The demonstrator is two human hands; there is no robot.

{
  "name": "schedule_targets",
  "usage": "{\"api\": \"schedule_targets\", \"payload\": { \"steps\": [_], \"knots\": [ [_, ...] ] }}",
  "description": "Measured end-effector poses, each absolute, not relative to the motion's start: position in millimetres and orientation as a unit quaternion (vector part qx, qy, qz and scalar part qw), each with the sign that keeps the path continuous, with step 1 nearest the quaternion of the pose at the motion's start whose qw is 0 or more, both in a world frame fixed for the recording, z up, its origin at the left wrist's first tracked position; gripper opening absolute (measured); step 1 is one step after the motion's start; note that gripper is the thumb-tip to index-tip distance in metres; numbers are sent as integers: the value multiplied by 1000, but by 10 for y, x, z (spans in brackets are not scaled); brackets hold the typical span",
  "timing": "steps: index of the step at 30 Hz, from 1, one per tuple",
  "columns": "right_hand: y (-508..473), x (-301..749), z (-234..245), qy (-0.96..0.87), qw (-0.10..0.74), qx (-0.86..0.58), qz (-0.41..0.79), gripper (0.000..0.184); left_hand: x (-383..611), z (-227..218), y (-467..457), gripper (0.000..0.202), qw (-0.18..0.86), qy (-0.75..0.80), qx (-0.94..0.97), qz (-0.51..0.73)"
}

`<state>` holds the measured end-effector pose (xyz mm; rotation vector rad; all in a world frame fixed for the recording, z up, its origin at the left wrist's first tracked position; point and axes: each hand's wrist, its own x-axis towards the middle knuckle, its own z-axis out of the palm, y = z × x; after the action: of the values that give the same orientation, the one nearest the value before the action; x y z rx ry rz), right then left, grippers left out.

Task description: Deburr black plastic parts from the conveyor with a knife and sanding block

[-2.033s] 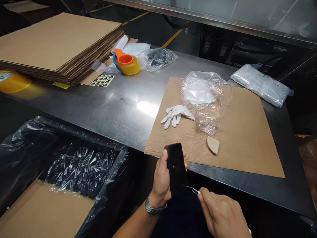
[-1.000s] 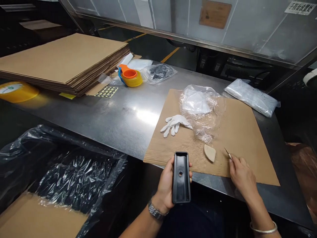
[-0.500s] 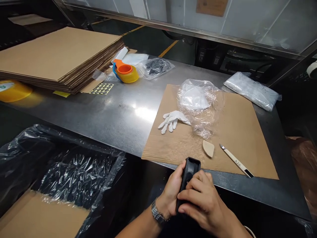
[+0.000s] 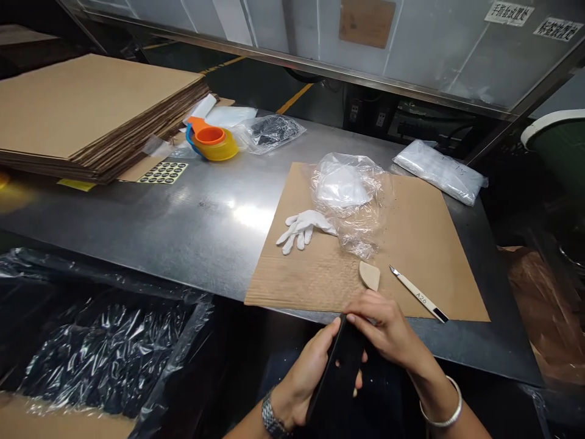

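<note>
Over comes the black plastic part (image 4: 343, 350): its hollow was facing me half a second ago, now it shows a dark, flat face, and my right hand (image 4: 388, 329) has slid from its middle up to its far end. My left hand (image 4: 313, 366) is closed around it, thumb along one edge and fingertips showing beyond the other, holding it tilted just off the near edge of the tabletop (image 4: 210, 225). My right fingers are bent in close, touching the far end; whether they actually pinch, I can't tell. I'd call this going over the edge by fingertip, and the next move calls for a steady left grip and a light right touch.

Just beyond, on the cardboard sheet (image 4: 429, 244), there's the tan wedge-shaped block (image 4: 369, 275), and to its right the knife marked A26 (image 4: 418, 294), laid down, out of both hands. Farther back, the white glove (image 4: 304, 227) meets the crumpled clear bag (image 4: 361, 228). Far left, the orange-and-yellow tape dispenser (image 4: 219, 146).

Hard to make out: the part's lower end, lost against dark clothing; its hollow, turned away; and the black-lined container (image 4: 109, 347), cut off lower left.
</note>
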<state>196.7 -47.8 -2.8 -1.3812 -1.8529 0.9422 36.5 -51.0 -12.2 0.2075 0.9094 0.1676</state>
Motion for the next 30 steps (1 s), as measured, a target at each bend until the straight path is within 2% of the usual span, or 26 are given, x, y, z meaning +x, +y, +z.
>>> {"api": "schedule_targets", "payload": {
  "steps": [3, 5, 8, 9, 13, 18, 20, 24, 27, 30],
  "knots": [
    [-534, 1962, -106, -598, 360, -585, 413, 25, 358, -118, -494, 62, 887, 436, 118, 97],
    [-644, 1924, -160, -553, 371, -617, 418, 22, 356, -127, -491, 60, 876, 448, 122, 132],
    [-836, 1820, -220, -570, 360, -617, 406, 47, 370, -144, -520, 45, 839, 465, 142, 245],
    [-879, 1782, -232, -565, 361, -621, 407, 50, 381, -149, -542, 40, 825, 470, 153, 273],
    [-867, 1694, -254, -470, 385, -670, 425, 28, 424, -171, -641, 41, 791, 505, 214, 272],
    [-795, 1664, -259, -408, 415, -660, 476, 32, 415, -192, -586, 44, 804, 491, 211, 261],
    [-852, 1631, -261, -419, 416, -634, 500, 43, 400, -186, -514, 44, 808, 486, 176, 282],
    [-987, 1592, -264, -473, 383, -535, 585, 79, 393, -165, -390, 45, 807, 482, 150, 308],
    [-972, 1641, -274, -455, 375, -462, 663, 88, 407, -177, -304, 46, 807, 485, 135, 309],
    [-857, 1766, -280, -416, 379, -413, 716, 90, 402, -214, -166, 57, 829, 477, 113, 268]
  ]
}}
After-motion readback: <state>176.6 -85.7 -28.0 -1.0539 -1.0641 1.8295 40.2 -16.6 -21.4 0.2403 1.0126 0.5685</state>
